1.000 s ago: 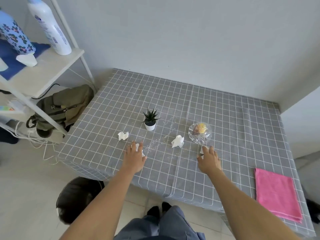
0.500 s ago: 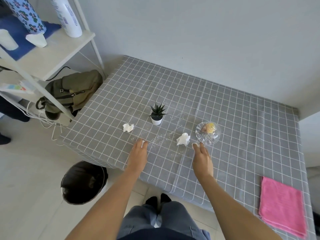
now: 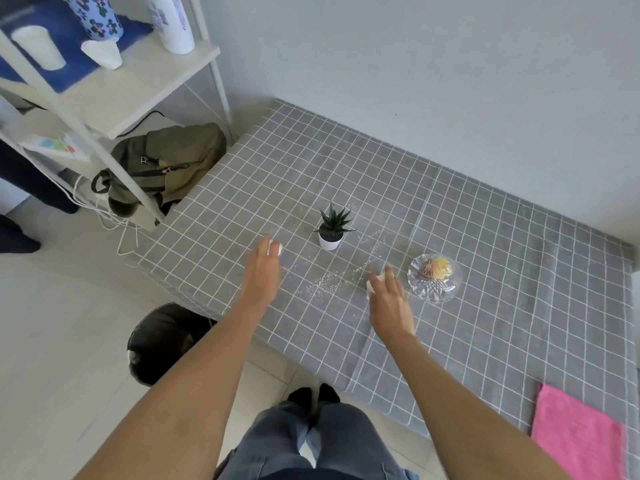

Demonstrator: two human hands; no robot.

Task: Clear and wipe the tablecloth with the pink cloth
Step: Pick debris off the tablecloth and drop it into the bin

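Item: tablecloth [image 3: 485, 271], grey with white grid. Status: clearing is judged barely begun; wiping not started.

Left hand [image 3: 261, 271]: reached forward, fingers extended over a crumpled white tissue [image 3: 277, 248] that shows just beyond the fingertips. Contact is seen; whether it is gripped cannot be told.

Right hand [image 3: 389, 301]: fingers spread and reaching onto a second crumpled tissue [image 3: 372, 284], which peeks out at the thumb side. A firm hold is not yet evident.

Between the hands: scattered white crumbs [image 3: 325, 284], unwiped.

Beyond the left hand, to its right: small potted succulent [image 3: 331, 228], upright.

Just right of the right hand: cut-glass dish [image 3: 434, 277] with yellowish contents.

Pink cloth [image 3: 581, 441]: folded, lying untouched well behind and right of the right hand, at the near table edge.

Below the left forearm, on the floor: black waste bin [image 3: 166, 344], judged the destination for the tissues.

Outstanding: tissues, plant and dish to be removed; crumbs to be wiped.
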